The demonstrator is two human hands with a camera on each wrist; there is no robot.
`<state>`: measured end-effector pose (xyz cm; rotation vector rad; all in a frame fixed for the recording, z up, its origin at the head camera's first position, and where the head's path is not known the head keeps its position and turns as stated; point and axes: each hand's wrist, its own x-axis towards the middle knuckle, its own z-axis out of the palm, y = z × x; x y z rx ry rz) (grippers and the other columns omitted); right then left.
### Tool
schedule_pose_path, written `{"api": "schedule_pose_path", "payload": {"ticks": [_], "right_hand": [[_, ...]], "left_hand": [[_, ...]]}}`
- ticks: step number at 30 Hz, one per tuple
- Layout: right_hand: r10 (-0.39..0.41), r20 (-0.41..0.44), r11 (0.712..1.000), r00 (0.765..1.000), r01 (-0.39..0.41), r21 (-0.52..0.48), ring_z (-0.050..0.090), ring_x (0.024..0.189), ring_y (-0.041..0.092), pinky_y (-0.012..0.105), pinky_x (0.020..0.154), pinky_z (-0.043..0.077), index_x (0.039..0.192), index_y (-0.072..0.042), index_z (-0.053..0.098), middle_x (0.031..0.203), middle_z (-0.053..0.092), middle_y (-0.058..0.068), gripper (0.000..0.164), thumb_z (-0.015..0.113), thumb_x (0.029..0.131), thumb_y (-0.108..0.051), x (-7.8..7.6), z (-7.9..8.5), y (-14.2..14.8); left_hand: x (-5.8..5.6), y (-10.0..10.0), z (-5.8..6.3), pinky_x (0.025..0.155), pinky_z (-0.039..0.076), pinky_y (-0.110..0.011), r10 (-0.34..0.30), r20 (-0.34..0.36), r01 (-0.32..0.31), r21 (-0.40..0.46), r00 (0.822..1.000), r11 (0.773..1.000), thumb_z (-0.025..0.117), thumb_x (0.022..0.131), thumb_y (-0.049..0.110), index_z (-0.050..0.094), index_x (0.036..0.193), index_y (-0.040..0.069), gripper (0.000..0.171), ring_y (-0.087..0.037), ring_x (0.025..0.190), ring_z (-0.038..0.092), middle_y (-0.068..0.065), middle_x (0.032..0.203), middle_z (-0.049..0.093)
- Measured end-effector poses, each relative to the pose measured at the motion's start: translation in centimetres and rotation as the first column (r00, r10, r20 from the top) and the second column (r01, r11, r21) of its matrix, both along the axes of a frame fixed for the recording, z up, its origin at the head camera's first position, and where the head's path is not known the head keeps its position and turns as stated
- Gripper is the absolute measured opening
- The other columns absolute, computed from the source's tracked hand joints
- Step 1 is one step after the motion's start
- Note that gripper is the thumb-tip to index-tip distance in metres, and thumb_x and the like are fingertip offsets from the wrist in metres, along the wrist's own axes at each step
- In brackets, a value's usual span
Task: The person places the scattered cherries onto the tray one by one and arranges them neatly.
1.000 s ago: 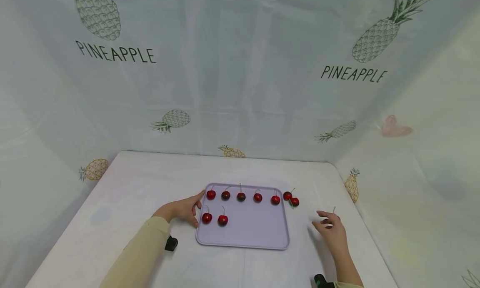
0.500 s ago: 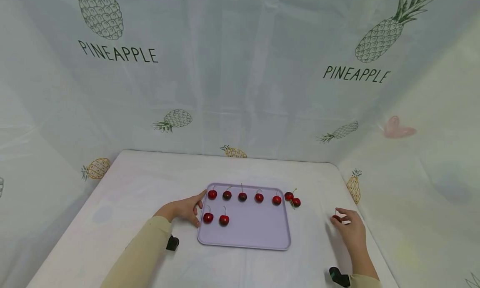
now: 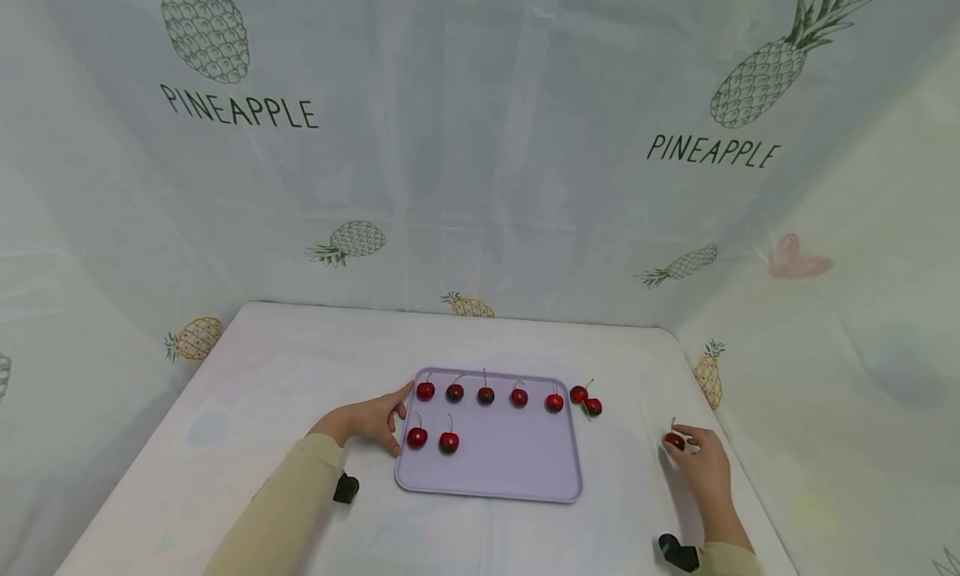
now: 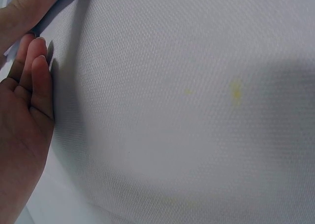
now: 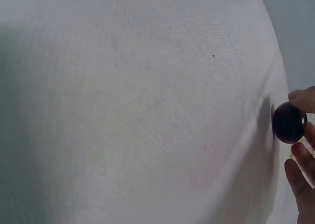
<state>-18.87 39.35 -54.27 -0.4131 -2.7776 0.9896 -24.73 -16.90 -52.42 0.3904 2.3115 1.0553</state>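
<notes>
A pale pineapple-print sheet (image 3: pixel 480 159) backs the white-covered table (image 3: pixel 337 334). At lower right, the right hand (image 3: pixel 707 468) pinches 1 round, stemmed, dark-red cherry (image 3: pixel 675 441). Leftward, 2 glossy red cherries (image 3: pixel 593 407) lie beside a lavender rectangular tray (image 3: pixel 510 463) bearing 7 more; the left hand's (image 3: pixel 369 418) loose fingers touch its left edge.

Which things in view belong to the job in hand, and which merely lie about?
Likely part of the job:
purple tray
seven cherries on it
pinched cherry
two cherries beside the tray

Apparently just surroundings:
white-covered table
pineapple-print backdrop
black wrist devices
</notes>
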Motion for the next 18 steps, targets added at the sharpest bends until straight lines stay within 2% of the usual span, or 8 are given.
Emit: {"api": "schedule_pose_path", "payload": {"ticks": [8, 18], "right_hand": [[-0.061, 0.037, 0.995, 0.997, 0.063, -0.073, 0.049, 0.104, 0.042, 0.043, 0.077, 0.042, 0.119, 0.009, 0.061, 0.118, 0.048, 0.029, 0.039, 0.070, 0.086, -0.009, -0.05, -0.60, -0.07], [-0.076, 0.076, 0.988, 0.994, 0.086, -0.131, 0.048, 0.107, 0.042, 0.048, 0.084, 0.043, 0.124, 0.007, 0.057, 0.120, 0.047, 0.028, 0.043, 0.070, 0.087, -0.012, -0.37, -0.89, -0.11]], "left_hand": [[0.22, 0.30, 0.18, 0.070, 0.040, -0.030, 0.014, 0.004, -0.014, -0.006, 1.000, 1.000, 0.088, 0.064, -0.005, 0.010, 0.156, 0.003, 0.121, -0.016, 0.076, 0.047, -0.004, 0.102, 0.046], [0.31, 0.08, 0.39, 0.070, 0.040, -0.031, 0.007, 0.003, -0.007, 0.004, 1.000, 1.000, 0.088, 0.064, -0.005, 0.009, 0.156, 0.003, 0.121, -0.018, 0.077, 0.047, -0.006, 0.103, 0.046]]}}
